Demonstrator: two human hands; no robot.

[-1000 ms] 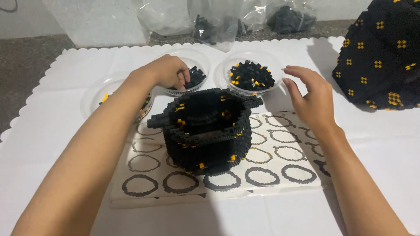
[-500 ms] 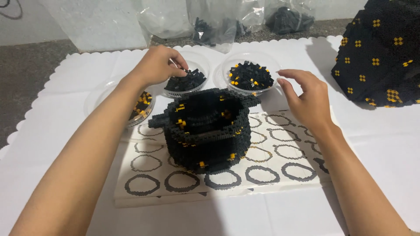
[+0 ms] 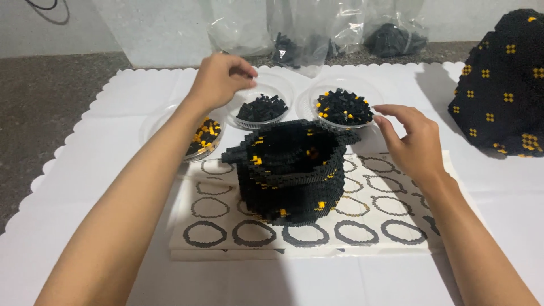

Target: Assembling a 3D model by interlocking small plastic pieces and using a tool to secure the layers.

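the left hand point(image 3: 218, 79) hovers just above the middle dish of black bricks point(image 3: 262, 109), fingertips pinched together; whether a brick sits between them cannot be told. the right hand point(image 3: 413, 144) is loosely open and holds nothing, just right of the black brick model point(image 3: 292, 170) on the ringed board point(image 3: 362, 229). clear plastic bags point(image 3: 306, 34) of dark bricks lie along the tabletop's point(image 3: 113, 113) far edge.

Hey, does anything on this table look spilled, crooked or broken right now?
Nothing stands out. The black brick model sits upright on the ring-patterned sheets, and the bricks stay inside the three clear dishes. The left hand hovers above the middle dish; the right hand is beside the model.
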